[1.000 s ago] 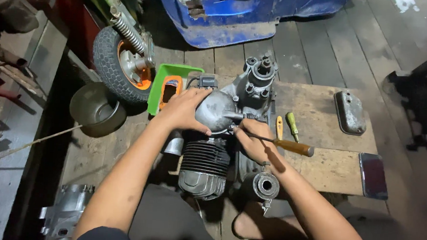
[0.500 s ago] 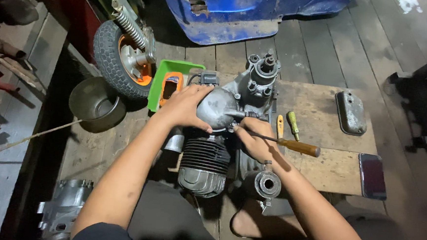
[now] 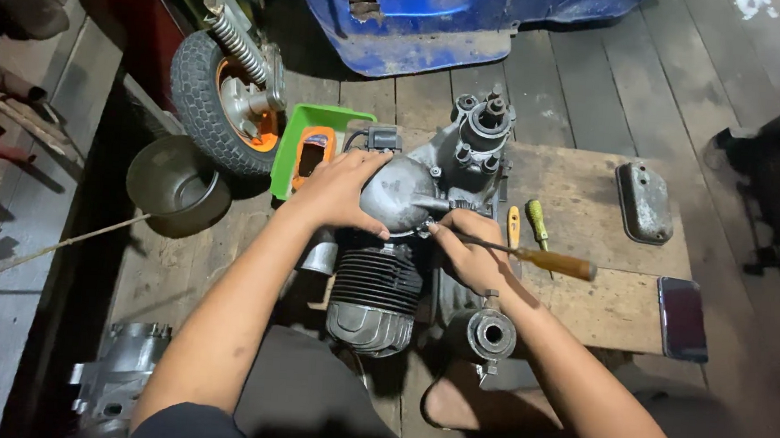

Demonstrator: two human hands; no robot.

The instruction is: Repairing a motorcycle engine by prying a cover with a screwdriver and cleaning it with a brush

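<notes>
A grey small engine (image 3: 406,247) with a finned cylinder lies on a low wooden board (image 3: 589,213). My left hand (image 3: 338,189) rests flat on its rounded metal cover (image 3: 400,197), fingers spread over the top. My right hand (image 3: 469,246) grips a screwdriver with a wooden handle (image 3: 559,263), its tip set against the cover's edge near the engine's middle. The engine's round port (image 3: 489,333) sits just below my right wrist.
Two small screwdrivers (image 3: 534,223) lie on the board beside a metal cover plate (image 3: 644,203) and a dark phone (image 3: 682,318). A green tray (image 3: 291,141), a small wheel (image 3: 221,100), a round pan (image 3: 176,183), a blue body panel (image 3: 438,23) and another engine casing (image 3: 118,383) stand around.
The view has shifted slightly. My right hand has turned the screwdriver a little at the cover's edge; my left hand stays on the cover.
</notes>
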